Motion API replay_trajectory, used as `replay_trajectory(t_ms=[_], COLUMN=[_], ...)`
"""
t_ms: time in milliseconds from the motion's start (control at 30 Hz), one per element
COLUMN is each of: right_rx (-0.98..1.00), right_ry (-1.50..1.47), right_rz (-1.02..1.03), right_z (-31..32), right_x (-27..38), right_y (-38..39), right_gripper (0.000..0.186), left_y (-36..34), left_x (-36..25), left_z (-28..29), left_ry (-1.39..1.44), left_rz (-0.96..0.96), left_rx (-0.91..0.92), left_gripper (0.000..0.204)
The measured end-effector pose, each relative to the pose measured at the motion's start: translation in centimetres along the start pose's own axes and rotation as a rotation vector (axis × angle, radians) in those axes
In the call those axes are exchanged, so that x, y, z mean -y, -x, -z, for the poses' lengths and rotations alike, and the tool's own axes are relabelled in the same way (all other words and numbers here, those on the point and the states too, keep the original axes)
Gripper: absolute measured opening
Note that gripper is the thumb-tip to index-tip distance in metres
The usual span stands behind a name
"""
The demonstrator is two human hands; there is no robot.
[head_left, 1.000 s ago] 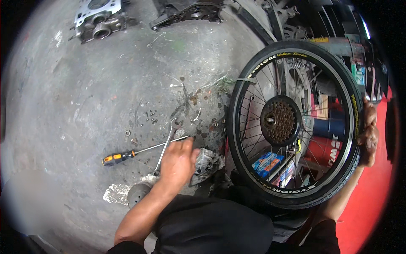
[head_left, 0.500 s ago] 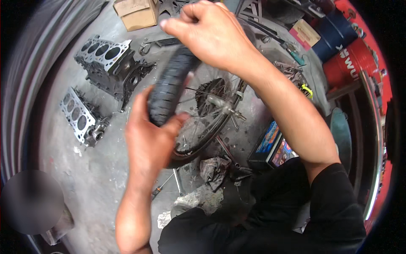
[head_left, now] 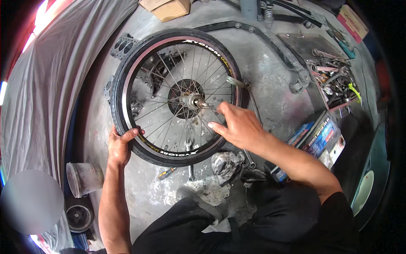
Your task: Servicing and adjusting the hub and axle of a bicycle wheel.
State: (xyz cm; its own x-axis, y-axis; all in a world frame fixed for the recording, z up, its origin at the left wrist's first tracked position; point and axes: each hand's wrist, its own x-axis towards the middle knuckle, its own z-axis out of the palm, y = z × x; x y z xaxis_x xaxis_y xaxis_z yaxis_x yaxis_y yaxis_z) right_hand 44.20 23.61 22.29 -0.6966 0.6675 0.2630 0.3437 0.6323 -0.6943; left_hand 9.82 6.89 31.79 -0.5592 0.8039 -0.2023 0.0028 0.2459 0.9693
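A bicycle wheel (head_left: 229,72) lies face-on to me, its axle end (head_left: 199,103) pointing up and a dark sprocket disc (head_left: 175,106) behind the spokes. My left hand (head_left: 120,146) is shut on the tyre at the lower left, thumb over the rim. My right hand (head_left: 240,129) is right of and below the axle, thumb and index finger apart, with nothing visible in it. Below the wheel lie a yellow-and-black screwdriver (head_left: 166,172), a spanner (head_left: 190,170) and a crumpled dark rag (head_left: 226,165). A longer spanner (head_left: 251,162) lies near my right forearm.
Engine parts (head_left: 122,43) show behind the wheel. Around it are a cardboard box (head_left: 165,8), a dark metal frame (head_left: 270,44), a tray of tools (head_left: 332,78), a colourful box (head_left: 317,142), a bucket (head_left: 82,180) and a grey sheet (head_left: 44,97) along the left.
The wheel has swung from edge-on to face-on, axle end up. My left hand has stayed on the tyre; my right hand has come down from the top of the tyre toward the hub.
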Motion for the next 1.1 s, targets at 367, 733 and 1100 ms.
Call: replay_trajectory(t_ms=[367,733,1100], right_rx=[0.048,0.825,0.797], right_ry=[-0.03,0.209,0.305], right_rz=[0.131,0.105,0.216], right_z=[-5.6,-6.0,-9.5], right_x=[0.4,-0.3,-0.4], right_y=[-5.8,-9.2,-7.1], right_gripper=[0.033,0.04,0.027], left_y=[6.2,11.6,10.9], left_x=[8.8,23.7,24.5], left_z=[1.9,1.3,1.4], left_ry=[0.261,0.6,0.615], left_rz=[0.151,0.541,0.545], left_rx=[-0.222,-0.289,-0.287], left_gripper=[0.048,0.044,0.031])
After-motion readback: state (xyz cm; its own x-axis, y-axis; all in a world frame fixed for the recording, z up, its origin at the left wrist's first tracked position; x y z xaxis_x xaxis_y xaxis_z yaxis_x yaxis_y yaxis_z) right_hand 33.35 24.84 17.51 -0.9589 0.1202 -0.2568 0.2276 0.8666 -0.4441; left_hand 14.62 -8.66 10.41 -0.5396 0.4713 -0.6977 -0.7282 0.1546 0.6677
